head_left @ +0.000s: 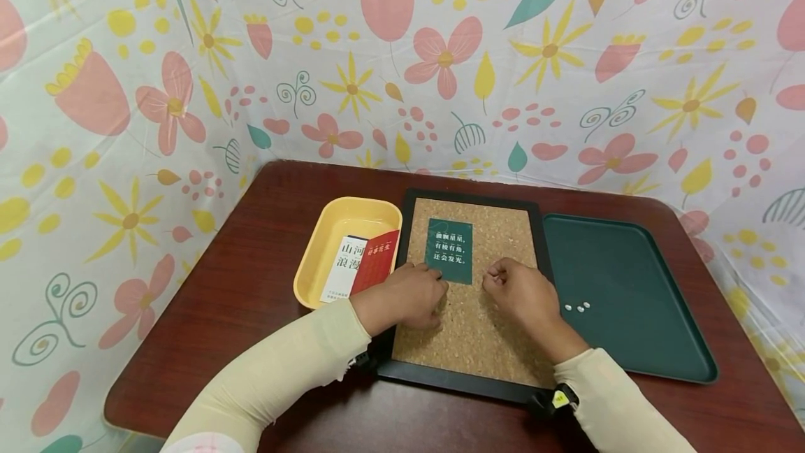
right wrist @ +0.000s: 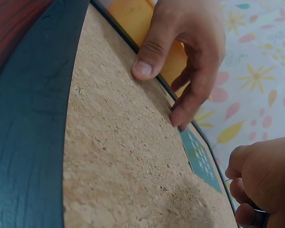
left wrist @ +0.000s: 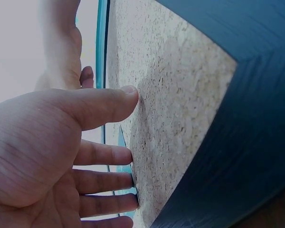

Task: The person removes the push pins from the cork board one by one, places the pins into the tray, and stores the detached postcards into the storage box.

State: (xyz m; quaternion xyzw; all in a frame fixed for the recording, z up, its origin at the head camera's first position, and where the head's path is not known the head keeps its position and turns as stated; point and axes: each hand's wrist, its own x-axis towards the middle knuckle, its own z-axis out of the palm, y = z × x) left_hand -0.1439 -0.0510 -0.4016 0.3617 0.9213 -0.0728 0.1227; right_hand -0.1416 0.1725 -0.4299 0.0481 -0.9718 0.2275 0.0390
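A dark green card (head_left: 449, 252) with white characters lies on the cork board (head_left: 465, 334), in its upper left part. My left hand (head_left: 420, 293) rests by the card's lower left corner. In the left wrist view its fingers (left wrist: 107, 180) are fairly straight, their tips at the green card's edge. To the right of the card, my right hand (head_left: 518, 292) hovers over the cork with its fingers curled. A small shiny piece (right wrist: 261, 217) shows between those fingers in the right wrist view; most of it is hidden.
Left of the board stands a yellow tray (head_left: 308, 257) holding a white card (head_left: 342, 268) and a red card (head_left: 376, 264). On the right, a dark green tray (head_left: 629, 285) bears a few small silvery pieces (head_left: 581, 308). A black frame (head_left: 459, 379) edges the board.
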